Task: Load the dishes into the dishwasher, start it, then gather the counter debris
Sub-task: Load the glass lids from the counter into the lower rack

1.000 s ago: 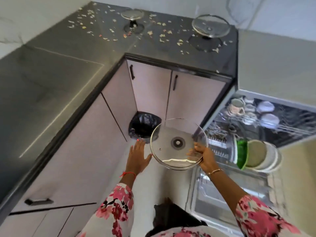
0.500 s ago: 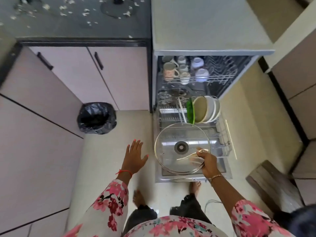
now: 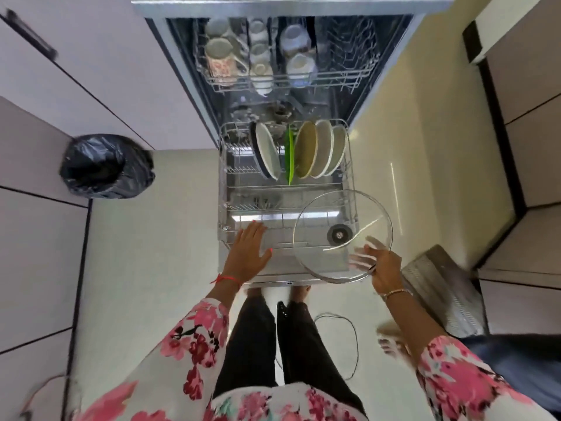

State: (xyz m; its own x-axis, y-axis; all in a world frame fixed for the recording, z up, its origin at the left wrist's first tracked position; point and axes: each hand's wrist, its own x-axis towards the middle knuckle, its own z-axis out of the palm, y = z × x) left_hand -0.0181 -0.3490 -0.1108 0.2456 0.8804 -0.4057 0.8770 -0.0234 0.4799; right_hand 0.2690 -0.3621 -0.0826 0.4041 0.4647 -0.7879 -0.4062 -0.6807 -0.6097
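Observation:
The dishwasher stands open straight ahead, its lower rack [image 3: 224, 189] pulled out over the dropped door. Several plates [image 3: 317, 148] and a green dish [image 3: 290, 156] stand upright at the rack's back; mugs and cups [image 3: 224, 60] fill the upper rack [image 3: 358, 71]. My right hand [image 3: 381, 264] grips the near rim of a round glass lid [image 3: 321, 238] with a dark knob, held above the rack's front right corner. My left hand [image 3: 250, 253] is spread flat, fingers straight, over the rack's front left edge.
A bin lined with a black bag [image 3: 106, 167] stands on the floor to the left, beside pale cabinet doors [image 3: 100, 86]. A grey ridged mat [image 3: 446, 296] lies at right by more cabinets. A cable [image 3: 349, 344] loops on the floor by my feet.
My view has swung from the counter corner down to the open dishwasher. The lid has travelled to the right over the lower rack's front, and my left hand has moved to the rack's front edge.

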